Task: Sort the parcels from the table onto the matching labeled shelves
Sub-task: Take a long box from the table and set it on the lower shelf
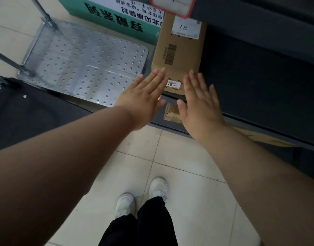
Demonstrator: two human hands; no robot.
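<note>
A long brown cardboard parcel lies on a dark shelf, at the shelf's left end. It carries a white label marked "3-1" at its far end, a barcode in the middle and a small white sticker at its near end. My left hand is flat with straight fingers at the parcel's near left corner. My right hand is flat too, fingers spread, at the near right corner. Neither hand grips it. A red-framed shelf label hangs on the shelf above.
A metal platform trolley stands on the tiled floor to the left. Behind it is a green box with printed text. A second cardboard box sits on the shelf below. A dark surface lies at the left.
</note>
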